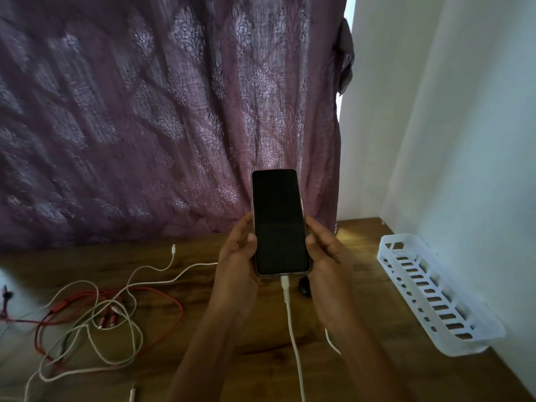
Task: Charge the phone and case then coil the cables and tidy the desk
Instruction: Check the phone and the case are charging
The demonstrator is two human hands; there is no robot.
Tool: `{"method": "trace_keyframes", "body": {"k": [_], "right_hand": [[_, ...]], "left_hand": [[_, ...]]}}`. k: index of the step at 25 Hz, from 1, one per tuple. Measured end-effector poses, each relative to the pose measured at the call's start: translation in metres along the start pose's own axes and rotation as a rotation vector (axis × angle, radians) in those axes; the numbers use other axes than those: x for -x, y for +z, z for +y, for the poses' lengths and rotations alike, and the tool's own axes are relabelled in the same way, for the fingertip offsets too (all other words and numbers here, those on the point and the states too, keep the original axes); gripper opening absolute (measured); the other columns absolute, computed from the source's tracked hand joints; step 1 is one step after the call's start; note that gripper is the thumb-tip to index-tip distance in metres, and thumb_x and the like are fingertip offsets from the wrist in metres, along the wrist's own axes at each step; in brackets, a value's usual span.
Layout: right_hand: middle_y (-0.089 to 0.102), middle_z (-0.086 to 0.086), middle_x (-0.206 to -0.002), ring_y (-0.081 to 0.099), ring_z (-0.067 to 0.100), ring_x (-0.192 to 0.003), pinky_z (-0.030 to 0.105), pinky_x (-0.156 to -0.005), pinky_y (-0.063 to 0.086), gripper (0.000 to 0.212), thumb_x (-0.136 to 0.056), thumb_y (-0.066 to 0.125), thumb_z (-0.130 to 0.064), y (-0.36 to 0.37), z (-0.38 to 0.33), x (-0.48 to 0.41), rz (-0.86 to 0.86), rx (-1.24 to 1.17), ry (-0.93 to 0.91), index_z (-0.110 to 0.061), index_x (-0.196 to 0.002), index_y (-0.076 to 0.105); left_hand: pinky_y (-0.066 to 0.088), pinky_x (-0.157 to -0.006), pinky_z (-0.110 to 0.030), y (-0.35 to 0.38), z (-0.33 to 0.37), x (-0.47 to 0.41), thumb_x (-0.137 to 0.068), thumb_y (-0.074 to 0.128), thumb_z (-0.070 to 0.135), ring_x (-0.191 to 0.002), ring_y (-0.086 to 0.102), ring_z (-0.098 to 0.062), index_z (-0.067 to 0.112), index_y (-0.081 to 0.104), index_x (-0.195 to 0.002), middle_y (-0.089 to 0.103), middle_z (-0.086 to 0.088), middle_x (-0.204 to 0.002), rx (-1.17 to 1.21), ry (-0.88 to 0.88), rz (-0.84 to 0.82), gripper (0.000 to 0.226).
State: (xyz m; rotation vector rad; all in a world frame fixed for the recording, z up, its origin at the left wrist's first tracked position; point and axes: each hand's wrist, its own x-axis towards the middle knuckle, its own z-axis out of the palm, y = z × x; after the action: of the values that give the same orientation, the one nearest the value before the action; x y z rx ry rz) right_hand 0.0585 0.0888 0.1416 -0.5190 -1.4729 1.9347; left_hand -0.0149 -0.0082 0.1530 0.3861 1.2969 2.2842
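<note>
Above desk (87, 265), dark-screened, plugged-in phone (280, 221)

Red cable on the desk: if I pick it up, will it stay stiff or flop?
Probably floppy: the red cable lies in loose loops. It would likely drag the white cables along, since they look tangled together. Likely light, being thin.

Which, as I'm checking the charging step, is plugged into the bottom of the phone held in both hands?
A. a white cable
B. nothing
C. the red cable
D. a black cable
A: a white cable runs up into the bottom edge of the phone, which the left hand and right hand hold; the red cable lies loose on the desk.
</note>
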Motion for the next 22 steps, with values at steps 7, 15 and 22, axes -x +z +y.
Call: {"method": "trace_keyframes", "body": {"k": [7,15,22], "right_hand": [[0.067,0.000,-0.112,0.064,0.023,-0.103,0.024,-0.062,0.058,0.033,-0.094,0.046,-0.009,0.0029,-0.0069,0.0042,0.011,-0.081,-0.041,-0.026,-0.117,0.062],[0.071,-0.010,-0.101,0.064,0.018,-0.106,0.045,-0.090,0.053,0.033,-0.094,0.045,-0.004,0.0041,-0.0064,0.0047,-0.007,-0.122,-0.062,-0.026,-0.111,0.064],[0.071,-0.012,-0.100,0.064,0.016,-0.105,0.047,-0.092,0.051,0.034,-0.094,0.045,-0.004,0.0042,-0.0044,0.0045,0.004,-0.106,-0.057,-0.021,-0.117,0.062]], "left_hand": [[0.058,-0.060,-0.029,0.0041,0.0075,0.0051,-0.097,0.032,0.007,-0.090,0.070,-0.017,0.024,0.057,-0.112,0.073,0.000,-0.098,0.041,0.006,-0.011,0.035],[0.056,-0.059,-0.026,0.0040,0.0094,0.0083,-0.096,0.033,0.005,-0.087,0.070,-0.017,0.020,0.058,-0.114,0.071,-0.005,-0.102,0.077,0.018,-0.021,0.034],[0.057,-0.062,-0.026,0.0037,0.0099,0.0107,-0.096,0.033,0.005,-0.089,0.069,-0.017,0.021,0.058,-0.114,0.070,-0.005,-0.105,0.072,0.014,-0.025,0.034]]}}
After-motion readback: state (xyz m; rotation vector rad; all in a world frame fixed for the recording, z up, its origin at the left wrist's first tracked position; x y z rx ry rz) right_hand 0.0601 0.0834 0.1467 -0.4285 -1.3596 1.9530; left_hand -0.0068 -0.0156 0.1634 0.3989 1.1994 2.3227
